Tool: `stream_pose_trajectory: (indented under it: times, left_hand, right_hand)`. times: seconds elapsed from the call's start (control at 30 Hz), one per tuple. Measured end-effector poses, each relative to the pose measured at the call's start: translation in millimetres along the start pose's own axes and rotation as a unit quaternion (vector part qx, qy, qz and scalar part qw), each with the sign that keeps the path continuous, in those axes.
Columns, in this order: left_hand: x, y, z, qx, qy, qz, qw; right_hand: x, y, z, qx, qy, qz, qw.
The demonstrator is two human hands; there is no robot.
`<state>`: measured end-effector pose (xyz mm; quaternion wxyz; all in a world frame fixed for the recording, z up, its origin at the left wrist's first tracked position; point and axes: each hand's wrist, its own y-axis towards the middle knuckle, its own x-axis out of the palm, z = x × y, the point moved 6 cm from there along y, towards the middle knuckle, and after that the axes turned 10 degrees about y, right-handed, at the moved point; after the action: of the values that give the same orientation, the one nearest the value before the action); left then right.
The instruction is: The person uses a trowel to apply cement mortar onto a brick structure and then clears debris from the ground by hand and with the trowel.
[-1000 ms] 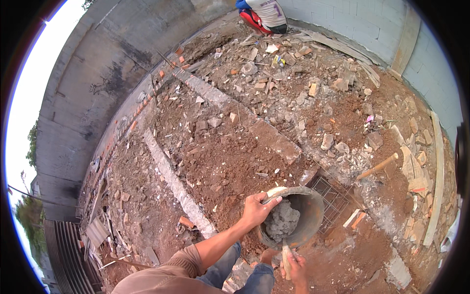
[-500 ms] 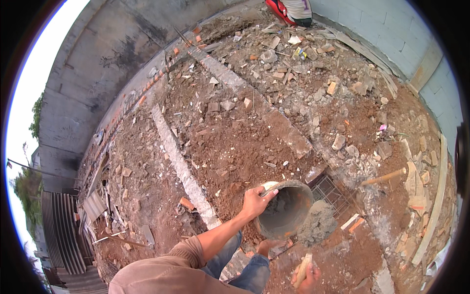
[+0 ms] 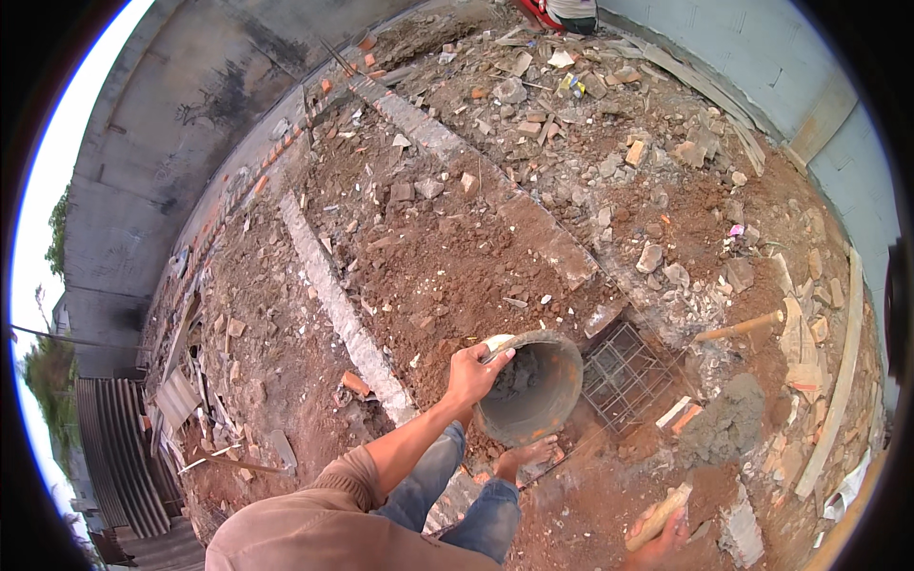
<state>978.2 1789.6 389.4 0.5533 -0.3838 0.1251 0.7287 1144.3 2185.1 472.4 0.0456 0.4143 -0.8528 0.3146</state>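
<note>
My left hand [image 3: 468, 376] grips the rim of a dark, mortar-smeared bucket [image 3: 562, 400], tilted so its mouth faces up toward me. Some grey mortar clings inside. Lower right, my right hand [image 3: 666, 541] is closed around the wooden handle [image 3: 659, 516] of a tool whose metal part I cannot make out. Just beyond that handle shows a large lump of wet grey mortar [image 3: 728, 419]; whether it rests on the tool or on the ground, I cannot tell. A square steel rebar cage [image 3: 628, 381] sits in a hole right of the bucket.
Another wooden handle [image 3: 739, 326] sticks out past the rebar cage. Concrete strips [image 3: 333, 295] cross the rubble-strewn soil. A long plank [image 3: 838, 390] lies along the right, a grey block wall [image 3: 762, 48] behind it. Another person [image 3: 566, 14] crouches at the far end.
The mortar lump has moved right, from beside the bucket's mouth to past the rebar cage. My right hand and its tool have shifted right. The bucket sits slightly farther left in view.
</note>
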Motion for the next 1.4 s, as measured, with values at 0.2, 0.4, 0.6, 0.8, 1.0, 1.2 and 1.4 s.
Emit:
stream_pose_trajectory:
  times: [0.2, 0.4, 0.6, 0.8, 1.0, 1.2, 1.4]
  left_hand:
    - [22, 8, 14, -0.006, 0.001, -0.019, 1.000]
    - [13, 15, -31, 0.004, 0.012, 0.001, 1.000]
    - [9, 15, -33, -0.002, 0.034, 0.000, 0.999]
    - [29, 12, -18, 0.012, 0.043, -0.021, 0.999]
    - [34, 13, -45, 0.014, 0.068, -0.031, 0.997]
    - [42, 19, -24, 0.035, 0.073, -0.038, 0.996]
    - [63, 26, 31, 0.141, 0.126, -0.102, 0.977]
  right_hand:
    - [-14, 13, -49, -0.108, 0.006, 0.035, 0.994]
    - [7, 29, -41, -0.129, -0.004, -0.006, 0.992]
    - [-2, 77, 8, -0.059, -0.018, 0.011, 0.998]
    - [-52, 207, 156, -0.060, -0.704, 0.109, 0.700]
    - [-38, 145, 183, -0.150, -0.527, 0.204, 0.812]
    - [16, 8, 161, -0.263, -0.436, 0.008, 0.860]
    - [72, 36, 155, -0.157, -0.664, -0.198, 0.704]
